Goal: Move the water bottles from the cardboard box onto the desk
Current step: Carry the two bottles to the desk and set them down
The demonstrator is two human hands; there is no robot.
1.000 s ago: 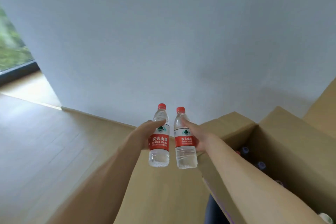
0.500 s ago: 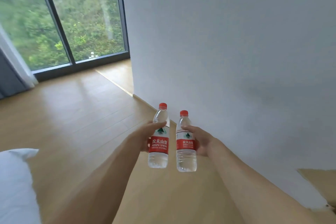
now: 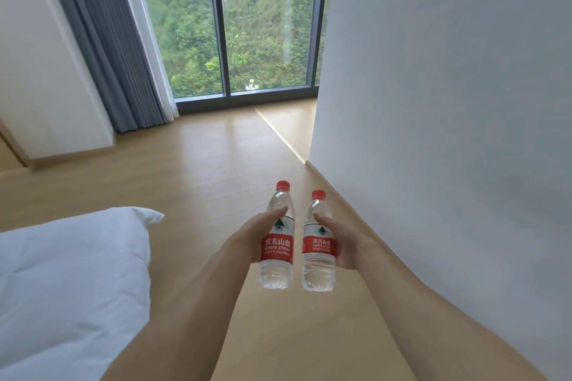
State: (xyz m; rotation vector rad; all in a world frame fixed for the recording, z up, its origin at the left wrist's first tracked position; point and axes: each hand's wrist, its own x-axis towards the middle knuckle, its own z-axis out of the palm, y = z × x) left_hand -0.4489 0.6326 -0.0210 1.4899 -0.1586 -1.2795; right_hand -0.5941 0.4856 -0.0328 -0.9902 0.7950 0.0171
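Two clear water bottles with red caps and red labels are held upright side by side in front of me, above the wooden floor. My left hand (image 3: 252,237) grips the left bottle (image 3: 277,249) around its middle. My right hand (image 3: 342,243) grips the right bottle (image 3: 318,252) the same way. The two bottles are a small gap apart. The cardboard box and the desk are out of view.
A white wall (image 3: 448,102) runs close along my right side. White bedding (image 3: 68,281) fills the lower left. A floor-to-ceiling window (image 3: 241,25) with a grey curtain (image 3: 111,49) stands ahead, across the wooden floor (image 3: 201,164).
My view has swung left, away from the cardboard box, which has left the frame; the window, curtain and bedding have come into view. Both hands keep holding their bottles.
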